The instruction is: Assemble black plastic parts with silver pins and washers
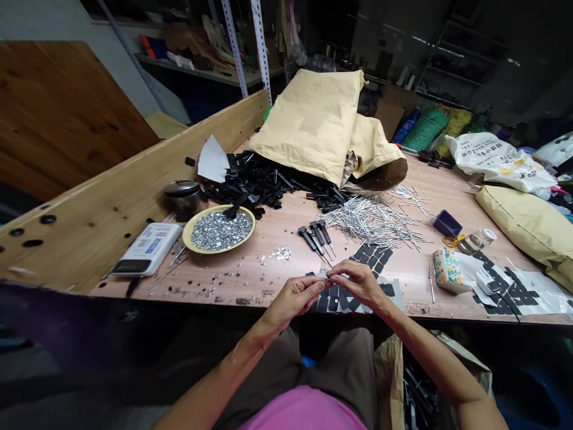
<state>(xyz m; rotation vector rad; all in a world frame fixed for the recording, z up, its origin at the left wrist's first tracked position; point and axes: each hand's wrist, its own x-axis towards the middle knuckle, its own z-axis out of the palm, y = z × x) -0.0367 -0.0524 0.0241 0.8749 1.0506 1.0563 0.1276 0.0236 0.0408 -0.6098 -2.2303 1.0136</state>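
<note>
My left hand [295, 295] and my right hand [358, 282] meet over the near table edge, fingertips pinched together on a small thin metal piece [327, 278] that I cannot make out well. Under them lies a sheet with black pads [373, 257]. Just beyond are three black-handled pins [316, 235] side by side, a big scatter of silver pins [371, 218], and a few loose washers [281, 254]. A yellow bowl of small silver washers [219, 230] stands to the left.
A heap of black plastic parts [259, 179] spills from tan paper sacks [322, 122] at the back. A white scale [147, 248] and metal tin [183, 194] sit left. A patterned cup [447, 269], purple tray [446, 223] and more sacks [528, 221] lie right.
</note>
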